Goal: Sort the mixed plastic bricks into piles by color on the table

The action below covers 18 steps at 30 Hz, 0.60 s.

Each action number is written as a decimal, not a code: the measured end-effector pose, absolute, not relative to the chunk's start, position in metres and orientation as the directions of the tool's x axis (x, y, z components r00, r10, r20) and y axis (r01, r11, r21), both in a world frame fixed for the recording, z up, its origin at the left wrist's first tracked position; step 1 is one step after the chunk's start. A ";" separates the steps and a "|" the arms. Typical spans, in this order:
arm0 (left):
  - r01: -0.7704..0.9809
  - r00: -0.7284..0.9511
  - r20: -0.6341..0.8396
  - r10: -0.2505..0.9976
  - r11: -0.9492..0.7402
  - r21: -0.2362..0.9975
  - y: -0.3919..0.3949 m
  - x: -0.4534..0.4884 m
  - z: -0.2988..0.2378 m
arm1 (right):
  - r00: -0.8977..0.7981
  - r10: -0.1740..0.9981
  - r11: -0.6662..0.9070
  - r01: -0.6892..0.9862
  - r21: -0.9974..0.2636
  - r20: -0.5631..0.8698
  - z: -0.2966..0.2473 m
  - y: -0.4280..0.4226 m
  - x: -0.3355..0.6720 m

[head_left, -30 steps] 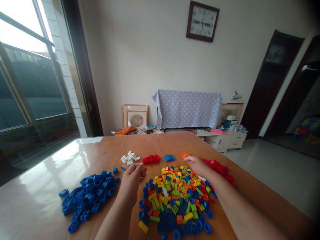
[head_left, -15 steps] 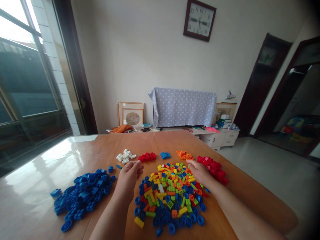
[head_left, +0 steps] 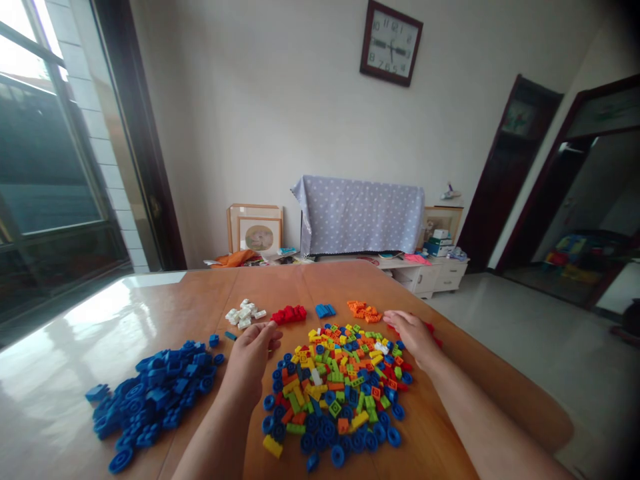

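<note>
My left hand hovers between the blue pile and the mixed pile, its thumb and fingers drawn together; what they hold, if anything, is too small to make out. Just beyond its fingertips lie red bricks, with white bricks to their left. My right hand reaches over a second red pile and hides most of it. Its fingers are stretched out, and I see nothing in them. Between both arms spreads a heap of mixed toy bricks in yellow, green, orange, red and blue, with blue wheel-like rings along its edge.
A large blue brick pile lies left of my left arm. At the back are light-blue pieces and orange bricks. All rest on a wooden table; a low white cabinet stands behind it.
My right hand has moved from beside the orange bricks rightward over the red pile, uncovering white bricks on the mixed heap. My left hand keeps its place and pose. The view has shifted slightly.
</note>
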<state>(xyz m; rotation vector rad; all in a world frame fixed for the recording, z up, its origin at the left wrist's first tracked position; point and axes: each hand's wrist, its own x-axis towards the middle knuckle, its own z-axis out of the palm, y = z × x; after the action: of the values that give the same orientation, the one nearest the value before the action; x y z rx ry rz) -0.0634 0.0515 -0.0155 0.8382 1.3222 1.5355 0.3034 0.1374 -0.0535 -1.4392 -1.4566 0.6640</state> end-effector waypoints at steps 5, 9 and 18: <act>-0.192 -0.343 -0.069 0.937 0.002 0.981 0.051 -0.063 -0.016 | 0.154 0.959 0.122 0.534 -0.837 0.238 -0.073 0.135 0.302; -0.196 -0.351 -0.066 0.934 -0.005 0.981 0.051 -0.063 -0.015 | 0.172 0.958 0.117 0.501 -0.857 0.231 -0.080 0.129 0.290; -0.185 -0.361 -0.062 0.930 -0.006 0.983 0.050 -0.061 -0.014 | 0.235 0.942 0.114 0.446 -0.888 0.239 -0.060 0.124 0.307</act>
<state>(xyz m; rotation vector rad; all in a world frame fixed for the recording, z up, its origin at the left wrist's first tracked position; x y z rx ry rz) -0.0609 0.0498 -0.0136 0.8487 1.3443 1.5353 0.3068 0.1236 -0.0599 -1.4951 -1.3704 0.6167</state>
